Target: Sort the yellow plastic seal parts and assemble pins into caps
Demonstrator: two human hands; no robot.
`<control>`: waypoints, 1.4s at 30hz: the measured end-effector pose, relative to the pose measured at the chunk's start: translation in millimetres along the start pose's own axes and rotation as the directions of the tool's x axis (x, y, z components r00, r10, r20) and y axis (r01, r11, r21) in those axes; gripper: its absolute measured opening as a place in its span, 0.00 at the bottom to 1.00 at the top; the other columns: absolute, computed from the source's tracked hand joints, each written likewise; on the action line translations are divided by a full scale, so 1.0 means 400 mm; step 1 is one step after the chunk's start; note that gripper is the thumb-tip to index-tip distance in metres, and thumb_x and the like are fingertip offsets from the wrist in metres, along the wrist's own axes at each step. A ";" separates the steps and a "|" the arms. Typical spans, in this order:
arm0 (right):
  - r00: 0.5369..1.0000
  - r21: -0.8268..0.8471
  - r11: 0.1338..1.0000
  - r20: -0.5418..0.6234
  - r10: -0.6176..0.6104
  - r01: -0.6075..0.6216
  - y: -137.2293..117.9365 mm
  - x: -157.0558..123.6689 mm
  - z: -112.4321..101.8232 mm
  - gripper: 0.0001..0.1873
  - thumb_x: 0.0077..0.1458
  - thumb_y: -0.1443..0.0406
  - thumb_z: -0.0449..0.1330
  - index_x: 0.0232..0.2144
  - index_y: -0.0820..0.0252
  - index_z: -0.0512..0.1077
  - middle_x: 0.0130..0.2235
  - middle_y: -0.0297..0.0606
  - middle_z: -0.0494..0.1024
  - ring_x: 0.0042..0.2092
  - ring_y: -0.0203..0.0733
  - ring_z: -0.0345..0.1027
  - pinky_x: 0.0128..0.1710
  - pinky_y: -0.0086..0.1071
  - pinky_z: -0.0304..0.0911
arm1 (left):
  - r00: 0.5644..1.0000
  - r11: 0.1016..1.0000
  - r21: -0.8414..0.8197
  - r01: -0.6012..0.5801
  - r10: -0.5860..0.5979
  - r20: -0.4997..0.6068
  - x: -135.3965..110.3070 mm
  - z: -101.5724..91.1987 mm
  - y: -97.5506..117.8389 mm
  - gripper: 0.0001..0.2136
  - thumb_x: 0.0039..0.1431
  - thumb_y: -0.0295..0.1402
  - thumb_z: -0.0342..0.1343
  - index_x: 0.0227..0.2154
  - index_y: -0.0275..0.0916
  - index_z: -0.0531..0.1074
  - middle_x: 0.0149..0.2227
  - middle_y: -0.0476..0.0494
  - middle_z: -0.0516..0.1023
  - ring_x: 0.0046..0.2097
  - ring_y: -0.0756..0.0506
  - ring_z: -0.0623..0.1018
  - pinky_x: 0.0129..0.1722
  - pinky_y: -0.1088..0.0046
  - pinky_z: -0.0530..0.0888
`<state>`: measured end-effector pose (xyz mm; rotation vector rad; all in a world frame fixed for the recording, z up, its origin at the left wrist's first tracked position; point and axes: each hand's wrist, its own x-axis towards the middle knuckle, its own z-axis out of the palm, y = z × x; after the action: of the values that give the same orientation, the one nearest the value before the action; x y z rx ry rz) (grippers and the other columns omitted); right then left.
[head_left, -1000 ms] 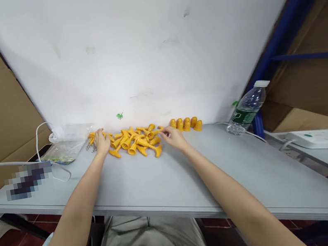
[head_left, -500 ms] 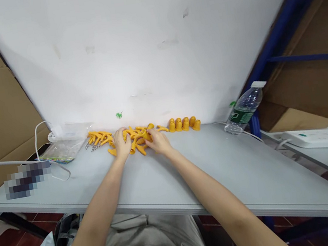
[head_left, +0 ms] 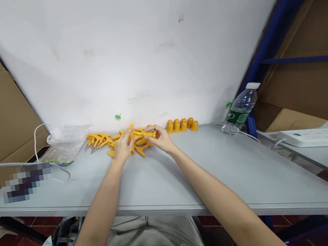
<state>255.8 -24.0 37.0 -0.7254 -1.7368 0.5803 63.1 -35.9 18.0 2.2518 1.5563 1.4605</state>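
A ribbed yellow plastic piece with a flared end is held level between my two hands. My left hand is closed on its left end, fingers partly hiding it. At the flared right end, my right hand grips with thumb and fingers. Beneath and around the hands lies a loose pile of yellow plastic pieces, some curved or forked. Left of the pile, several yellow pieces with small metal chains lie together. To the right stands a group of yellow thimble-shaped pieces, upright near the wall.
A clear plastic bag and a white cable lie at the left. At the right, a water bottle leans on the blue frame. A white power strip rests on the adjoining surface. A white wall backs the table.
My hands have come out of the pile, lifting a ribbed yellow piece between them. My right hand has risen slightly. The view has shifted a little.
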 end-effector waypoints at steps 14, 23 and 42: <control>0.953 -0.785 0.595 0.286 0.097 0.175 0.007 -0.016 0.006 0.12 0.57 0.73 0.55 0.43 0.60 0.71 0.44 0.48 0.76 0.48 0.53 0.67 0.49 0.44 0.56 | 0.985 0.996 0.089 -0.028 0.012 0.175 0.003 -0.005 0.028 0.25 0.60 0.31 0.50 0.61 0.42 0.64 0.33 0.44 0.77 0.36 0.43 0.76 0.45 0.66 0.73; 0.976 -0.881 0.421 0.208 -0.066 0.216 -0.022 -0.016 -0.004 0.14 0.60 0.74 0.47 0.43 0.60 0.69 0.42 0.45 0.76 0.45 0.48 0.65 0.51 0.41 0.47 | 0.956 0.970 0.224 0.097 -0.153 0.252 0.002 -0.016 0.069 0.20 0.61 0.32 0.50 0.55 0.41 0.71 0.28 0.46 0.77 0.33 0.44 0.77 0.40 0.70 0.72; 0.978 -0.895 0.393 0.197 -0.073 0.209 -0.014 -0.013 -0.003 0.13 0.59 0.74 0.49 0.41 0.59 0.70 0.45 0.46 0.76 0.49 0.49 0.63 0.54 0.48 0.45 | 0.929 0.895 0.400 0.199 -0.302 0.214 0.004 -0.023 0.109 0.18 0.59 0.35 0.52 0.52 0.44 0.73 0.35 0.42 0.80 0.42 0.40 0.79 0.43 0.67 0.71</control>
<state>257.0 -31.7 37.8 -1.2911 -2.1732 -0.6027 87.7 -60.1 45.9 2.1903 2.0708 0.8014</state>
